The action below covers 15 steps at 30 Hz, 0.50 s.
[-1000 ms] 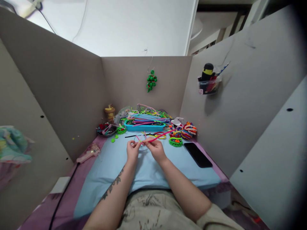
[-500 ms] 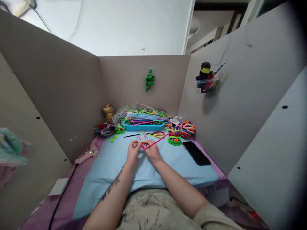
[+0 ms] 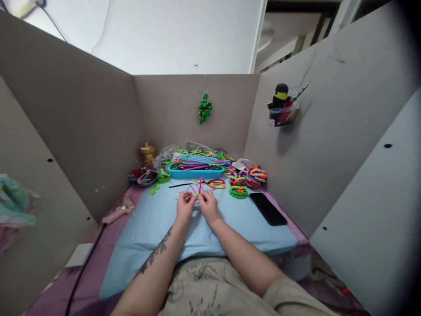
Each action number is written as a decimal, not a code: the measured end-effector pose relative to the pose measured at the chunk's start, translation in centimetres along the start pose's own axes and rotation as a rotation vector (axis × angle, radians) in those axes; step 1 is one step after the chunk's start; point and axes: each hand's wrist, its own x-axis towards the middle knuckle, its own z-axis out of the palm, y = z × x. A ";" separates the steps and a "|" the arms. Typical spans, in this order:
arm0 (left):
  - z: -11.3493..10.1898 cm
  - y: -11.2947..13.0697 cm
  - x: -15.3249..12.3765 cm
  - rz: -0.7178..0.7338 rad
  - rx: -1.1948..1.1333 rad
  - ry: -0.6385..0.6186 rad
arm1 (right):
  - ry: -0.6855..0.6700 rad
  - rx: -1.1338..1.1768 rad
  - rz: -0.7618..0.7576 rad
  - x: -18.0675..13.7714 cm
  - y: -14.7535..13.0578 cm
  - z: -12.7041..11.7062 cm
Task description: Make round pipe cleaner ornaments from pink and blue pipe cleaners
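Over the middle of the blue cloth (image 3: 158, 232), my left hand (image 3: 186, 204) and my right hand (image 3: 208, 204) meet fingertip to fingertip. Both pinch a small piece made of pink pipe cleaners (image 3: 200, 185) with a yellow-green bit at its centre. Pink ends stand up and fan out beyond my fingers; the exact grip point is partly hidden by the fingertips. Just behind lie a black pipe cleaner (image 3: 179, 185) and yellow and red loops (image 3: 217, 184). Off to the right is a green fuzzy ring (image 3: 238, 192) with orange in it.
A blue tray (image 3: 195, 174) heaped with pipe cleaners stands at the back. To its left are a dark bowl (image 3: 144, 179) and a pink glue gun (image 3: 119, 211) with a black cord. A phone (image 3: 268, 209) and colourful bundles (image 3: 255, 176) lie right. Grey panels (image 3: 171, 109) enclose the table.
The long pink pipe cleaner that stretched out to the right over my right hand now points upward between my hands. Both hands stay close together, the right one slightly turned.
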 end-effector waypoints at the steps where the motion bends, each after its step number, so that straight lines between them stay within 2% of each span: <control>1: 0.0 -0.1 0.0 0.003 0.009 0.000 | -0.004 0.009 0.001 0.0 0.0 -0.1; 5: -0.2 -0.1 0.1 -0.007 0.037 0.019 | 0.035 -0.010 0.038 0.0 0.3 -0.3; 9: -0.1 0.1 -0.1 0.035 0.094 0.017 | 0.111 -0.082 0.014 0.1 0.6 -0.5; 15: 0.1 0.0 -0.4 0.091 0.144 -0.011 | 0.068 -0.107 0.039 0.2 1.2 -0.4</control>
